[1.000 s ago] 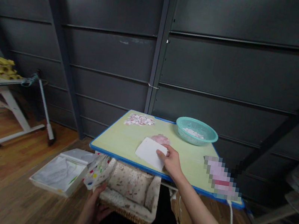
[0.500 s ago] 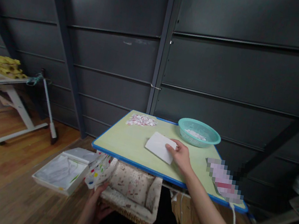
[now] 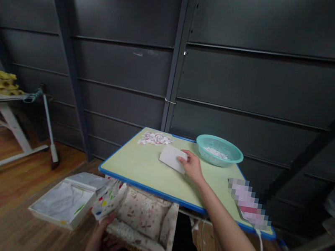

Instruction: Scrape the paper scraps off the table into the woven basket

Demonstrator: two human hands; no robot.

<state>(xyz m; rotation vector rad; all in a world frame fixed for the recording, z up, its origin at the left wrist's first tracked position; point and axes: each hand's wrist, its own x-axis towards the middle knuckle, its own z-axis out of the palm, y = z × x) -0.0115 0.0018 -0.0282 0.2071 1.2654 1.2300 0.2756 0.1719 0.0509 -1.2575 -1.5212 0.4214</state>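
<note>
Between the thumb and fingers of my right hand (image 3: 191, 165) is a flat white card (image 3: 172, 157), tilted low over the yellow-green tabletop (image 3: 136, 161). Just beyond its far left corner spreads a pile of small white and reddish paper pieces (image 3: 155, 138). My left hand (image 3: 104, 230) grips the left front corner of a wicker basket (image 3: 143, 219) below the table's near edge. The basket has a patterned cloth lining and looks bare inside. A cloth or bag with coloured dots (image 3: 106, 198) hangs at its left side.
A turquoise plastic basin (image 3: 219, 151) with white pieces inside stands at the back right. A blurred-out device (image 3: 248, 204) with a white cable lies at the right edge. An open white box (image 3: 63, 200) is on the floor at left. The dark panelled wall (image 3: 132, 69) rises behind.
My right hand has carried the white card farther across the table, closer to the paper pieces. My left hand keeps its hold on the basket. The view has shifted slightly.
</note>
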